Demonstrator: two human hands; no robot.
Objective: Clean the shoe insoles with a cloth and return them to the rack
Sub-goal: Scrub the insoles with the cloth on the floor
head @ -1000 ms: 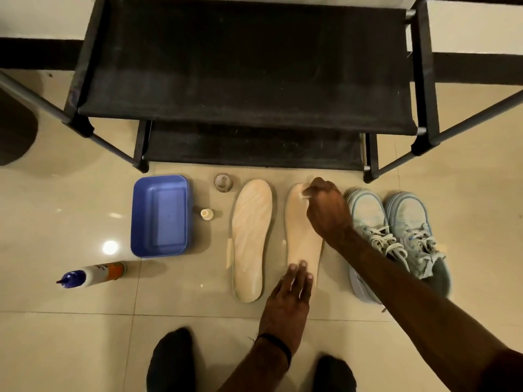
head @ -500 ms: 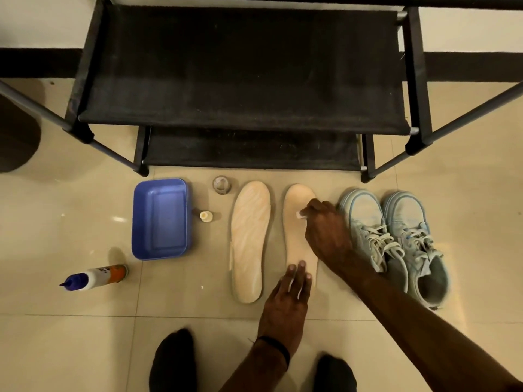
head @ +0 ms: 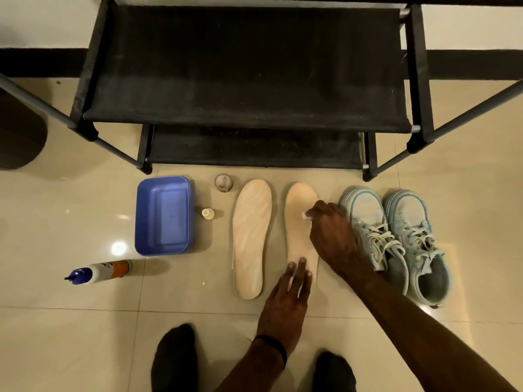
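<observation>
Right hand (head: 332, 236) slid heelward, smooth beige insole (head: 300, 222)

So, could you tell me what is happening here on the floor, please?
A person is wiping one insole on the tiles. The right hand rubs it with a small white wad, while the left hand pins its heel end flat. The second insole lies beside it, and the shoes stand to the right. The rack holds nothing.

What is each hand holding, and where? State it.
Right hand pinches a small white wad at its fingertips, against the right insole. Left hand grips nothing; its fingers press that insole's heel flat.
</observation>
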